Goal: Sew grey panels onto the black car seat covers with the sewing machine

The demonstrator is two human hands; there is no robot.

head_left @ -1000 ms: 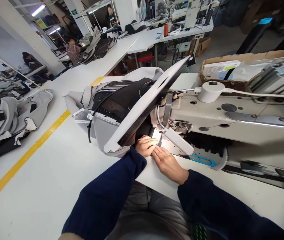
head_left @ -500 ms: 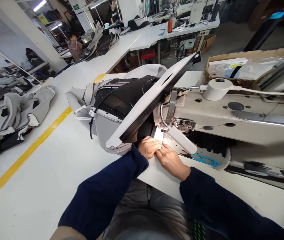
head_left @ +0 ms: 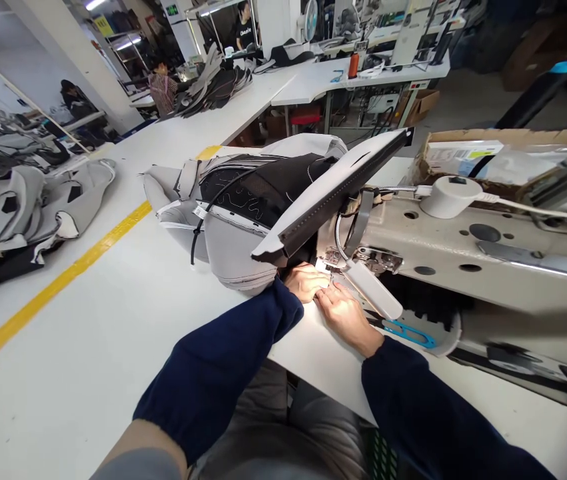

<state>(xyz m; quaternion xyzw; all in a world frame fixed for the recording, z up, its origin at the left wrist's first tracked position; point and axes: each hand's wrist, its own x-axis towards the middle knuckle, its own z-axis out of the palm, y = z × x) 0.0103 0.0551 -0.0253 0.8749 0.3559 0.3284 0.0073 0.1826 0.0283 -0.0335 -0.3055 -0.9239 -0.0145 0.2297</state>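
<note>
The left hand (head_left: 306, 283) has its fingers together and bent over the work, just beside the stitching end of the sewing machine (head_left: 443, 233). The right hand (head_left: 346, 313) meets it, fingers curled and fingertips touching the left's. Both seem to press the work down, but I cannot tell whether either pinches an edge, as the fingers hide it. The step in hand looks like guiding and holding an edge flat at the machine. Moving that edge well would call for both hands to keep it even, fingertips clear of the needle area, with the bulk left slack.

The grey and black cover (head_left: 243, 250) lies bunched on the bench (head_left: 88, 367), beyond the left hand, its long flap (head_left: 333, 193) tilted up beside the machine's head. A white lamp (head_left: 376, 291) slants just beyond the right hand, near a blue tool (head_left: 410, 333). Farther left lie more grey pieces (head_left: 28, 193), past a yellow stripe (head_left: 103, 247).
</note>
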